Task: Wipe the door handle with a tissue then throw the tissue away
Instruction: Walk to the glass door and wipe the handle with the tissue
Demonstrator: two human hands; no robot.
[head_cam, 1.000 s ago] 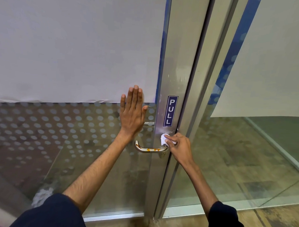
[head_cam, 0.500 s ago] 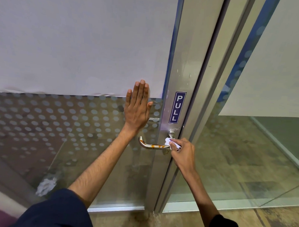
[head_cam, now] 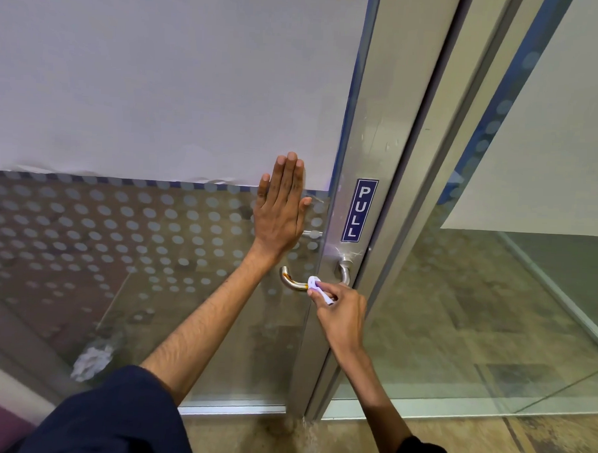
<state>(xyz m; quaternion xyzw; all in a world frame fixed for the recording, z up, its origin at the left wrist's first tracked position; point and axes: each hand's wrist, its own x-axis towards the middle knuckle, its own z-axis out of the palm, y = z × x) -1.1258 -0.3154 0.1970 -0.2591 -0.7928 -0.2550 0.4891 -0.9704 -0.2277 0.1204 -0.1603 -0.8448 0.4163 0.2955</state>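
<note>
dark navy short sleeves (head_cam: 111, 420) on both arms, forearms bare, left hand (head_cam: 279, 215) and right hand (head_cam: 341, 317) ungloved, no rings

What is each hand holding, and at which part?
The right hand pinches a crumpled white tissue at its lower end, against the door handle. The left hand holds nothing; it lies flat on the glass.

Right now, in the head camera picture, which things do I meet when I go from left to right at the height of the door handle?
Dotted glass panel → left hand → door handle → tissue → PULL sign → clear glass panel.
</note>
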